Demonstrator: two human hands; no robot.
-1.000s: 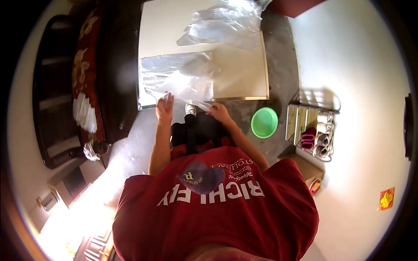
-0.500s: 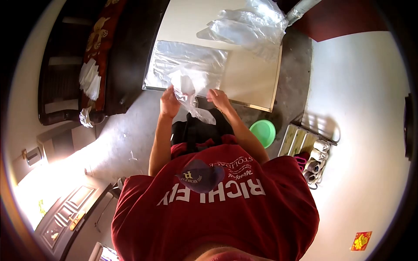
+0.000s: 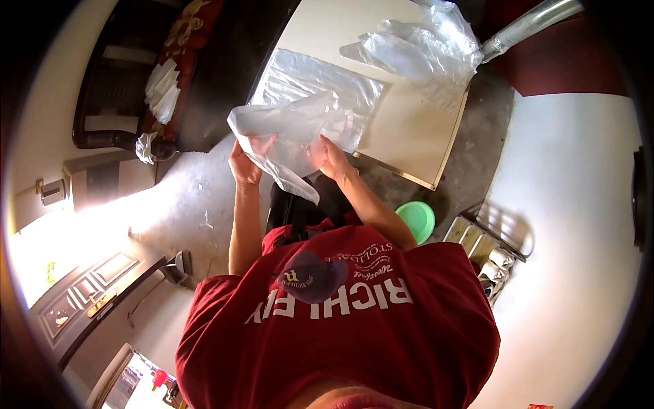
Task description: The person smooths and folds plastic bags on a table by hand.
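Note:
A translucent plastic bag (image 3: 286, 126) is spread wide between my hands, above the near edge of the table. My left hand (image 3: 246, 163) grips its left part, with fingers showing faintly through the film. At the bag's right side, my right hand (image 3: 332, 158) pinches the plastic; some of its fingers are blurred behind the film. One corner of the bag hangs down between my forearms. Beneath and beyond it, a flat stack of clear plastic bags (image 3: 300, 71) lies on the table (image 3: 409, 126).
Crumpled clear plastic (image 3: 415, 51) lies at the table's far right, beside a shiny pipe (image 3: 531, 28). A green basin (image 3: 416, 221) sits on the floor to the right, near a rack (image 3: 487, 255) with shoes. At left stands a dark wooden bench (image 3: 112, 88) with white bundles (image 3: 162, 92).
The bag has gone from bunched and narrow to spread wide. My right hand has come left onto it. The view has shifted, so the table appears further right.

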